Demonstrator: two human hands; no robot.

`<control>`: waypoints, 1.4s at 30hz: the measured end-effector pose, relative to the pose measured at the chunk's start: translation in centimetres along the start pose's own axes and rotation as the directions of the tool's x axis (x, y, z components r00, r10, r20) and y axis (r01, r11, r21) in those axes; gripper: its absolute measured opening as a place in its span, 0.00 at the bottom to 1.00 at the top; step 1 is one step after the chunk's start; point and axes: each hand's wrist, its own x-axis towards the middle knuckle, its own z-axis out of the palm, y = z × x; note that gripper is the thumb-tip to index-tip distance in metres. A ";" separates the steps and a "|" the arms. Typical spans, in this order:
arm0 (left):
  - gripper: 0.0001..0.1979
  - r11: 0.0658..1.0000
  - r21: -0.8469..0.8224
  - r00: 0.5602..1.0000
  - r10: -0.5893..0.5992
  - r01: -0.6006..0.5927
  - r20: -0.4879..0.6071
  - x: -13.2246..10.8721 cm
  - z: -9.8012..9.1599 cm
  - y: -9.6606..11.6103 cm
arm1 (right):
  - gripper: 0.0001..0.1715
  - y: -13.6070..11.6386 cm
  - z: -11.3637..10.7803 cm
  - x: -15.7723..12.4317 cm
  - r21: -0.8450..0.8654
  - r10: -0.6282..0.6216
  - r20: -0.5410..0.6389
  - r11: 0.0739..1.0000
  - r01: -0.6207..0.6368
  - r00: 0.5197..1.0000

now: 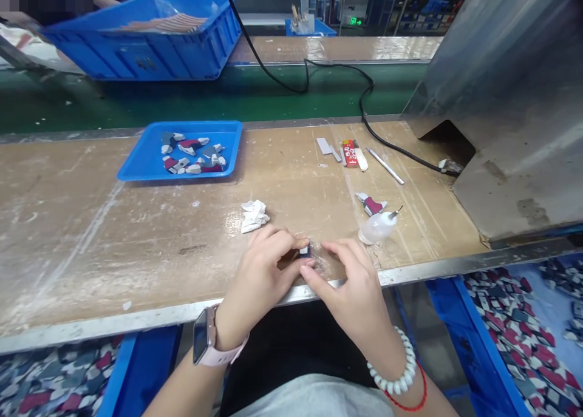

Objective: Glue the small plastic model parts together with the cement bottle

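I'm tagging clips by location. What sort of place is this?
Probably a factory assembly workshop: a scuffed workbench, a blue tray of small parts, and a bin heaped with many similar maroon, grey and white pieces.

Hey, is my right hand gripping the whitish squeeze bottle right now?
No, the squeeze bottle rests on the workbench just beyond the right hand, whose fingers are not around it.
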 end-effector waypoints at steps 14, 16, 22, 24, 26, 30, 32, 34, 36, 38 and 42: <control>0.07 0.996 0.048 0.997 0.078 -0.078 -0.008 0.2 -0.3 0.3 | 0.17 -2.1 1.3 3.9 -0.488 -0.046 0.189 0.863 0.134 0.981; 0.08 0.996 0.049 0.997 0.081 -0.080 -0.014 0.1 -0.2 0.5 | 0.16 -2.0 1.4 3.8 -0.488 -0.076 0.192 0.858 0.162 0.979; 0.18 0.995 0.052 0.997 0.082 -0.083 0.016 0.2 -0.4 0.9 | 0.17 -1.1 1.6 3.8 -0.480 -0.101 0.183 0.859 0.179 0.978; 0.21 0.994 0.058 0.995 0.094 -0.097 0.045 0.2 -0.6 0.8 | 0.18 -1.0 1.6 4.0 -0.476 -0.107 0.183 0.860 0.183 0.977; 0.22 0.992 0.065 0.992 0.108 -0.112 0.063 0.1 -0.6 0.7 | 0.18 -0.9 1.7 4.0 -0.472 -0.112 0.187 0.861 0.190 0.976; 0.16 0.988 0.094 0.991 0.123 -0.126 0.044 0.0 -0.5 0.6 | 0.18 -0.7 1.9 3.4 -0.467 -0.153 0.141 0.861 0.201 0.978; 0.13 0.985 0.111 0.991 0.128 -0.131 0.029 -0.1 -0.4 0.6 | 0.19 -0.6 2.1 2.9 -0.452 -0.180 0.085 0.870 0.199 0.980; 0.11 0.983 0.125 0.991 0.134 -0.135 0.016 -0.1 -0.3 0.7 | 0.19 -0.6 2.3 2.4 -0.431 -0.190 0.039 0.882 0.188 0.981; 0.09 0.980 0.137 0.990 0.143 -0.143 0.013 -0.1 -0.3 0.8 | 0.19 -0.5 2.4 2.1 -0.410 -0.185 0.008 0.896 0.172 0.983; 0.09 0.976 0.150 0.988 0.154 -0.155 0.015 0.0 -0.4 0.8 | 0.18 -0.4 2.5 1.9 -0.395 -0.174 -0.008 0.905 0.157 0.985; 0.11 0.970 0.179 0.987 0.161 -0.161 0.018 0.2 -0.3 0.8 | 0.17 0.1 2.6 2.0 -0.358 -0.151 -0.007 0.923 0.138 0.989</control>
